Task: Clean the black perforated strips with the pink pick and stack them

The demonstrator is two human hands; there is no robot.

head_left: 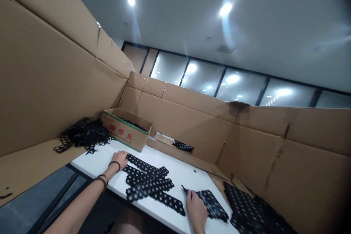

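My left hand (120,158) is at the left end of a black perforated strip (145,165), its fingers closed on the strip's end. More black strips with rows of round holes (149,186) lie crossed over each other on the white table, just below that strip. My right hand (196,204) is closed at the left edge of a black perforated sheet piece (215,204); a thin tip of black material pokes out beyond its fingers. Part of this piece is hidden behind the hand.
A tangled heap of black cut-out scraps (86,133) sits at the left beside an open cardboard box (128,131) holding black pieces. More perforated sheets (252,208) are stacked at the right. Cardboard walls (192,117) surround the white table (164,159); a slot in the back one shows black perforated material (183,146).
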